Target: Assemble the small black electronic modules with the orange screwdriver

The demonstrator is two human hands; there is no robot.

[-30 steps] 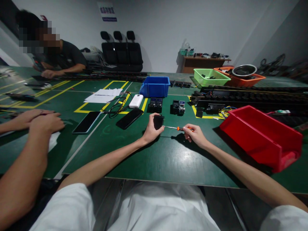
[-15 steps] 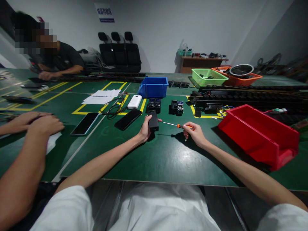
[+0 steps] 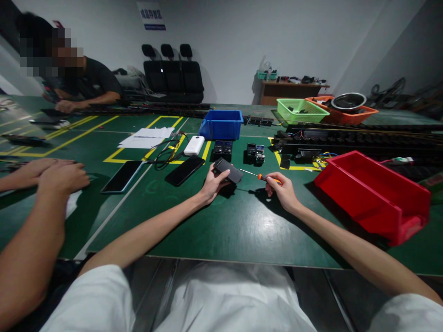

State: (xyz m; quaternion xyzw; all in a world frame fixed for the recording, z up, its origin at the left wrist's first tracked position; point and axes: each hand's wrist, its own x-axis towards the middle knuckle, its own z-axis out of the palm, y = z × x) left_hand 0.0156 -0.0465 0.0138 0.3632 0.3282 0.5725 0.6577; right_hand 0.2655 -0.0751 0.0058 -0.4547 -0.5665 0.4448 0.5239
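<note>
My left hand is closed around a black rectangular box, thumb on its near side, holding it tilted above the green table. In my right hand is a screwdriver with an orange and black handle, gripped between thumb and fingers. Its thin metal shaft points left, with the tip close to the box's right end; I cannot tell whether it touches. Just beyond the box sits a pair of dark modules. A second pair of small modules stands to their right.
A red bin stands at the right and a blue bin behind the modules. Two phones, a white power bank and cables lie left. A neighbour's folded hands rest at far left; another person sits across.
My left hand has turned the black box, so its right end now points toward lower right. The screwdriver has shifted slightly right, still in my right hand.
</note>
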